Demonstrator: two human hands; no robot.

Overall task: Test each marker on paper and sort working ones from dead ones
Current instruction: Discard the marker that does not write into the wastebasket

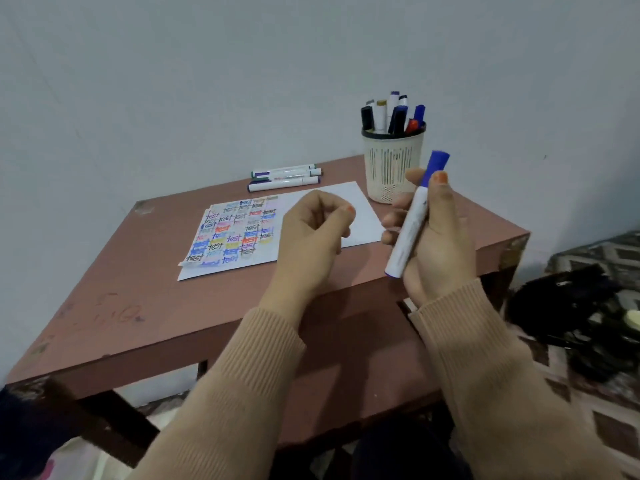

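Observation:
My right hand (433, 237) grips a white marker with a blue cap (412, 223), held upright and slightly tilted above the table's right side, cap on. My left hand (311, 233) hovers over the paper with fingers curled and nothing in it. The white paper (360, 202) lies on the table, its left half covered with the word "test" in many colours. Three capped markers (285, 176) lie side by side behind the paper near the wall. A cream slotted pen cup (393, 164) at the back right holds several more markers.
The reddish-brown table (138, 306) stands against a pale wall, with worn corners. To the right, below table level, a dark bag (571, 313) lies on a patterned surface. Both my arms wear tan ribbed sleeves.

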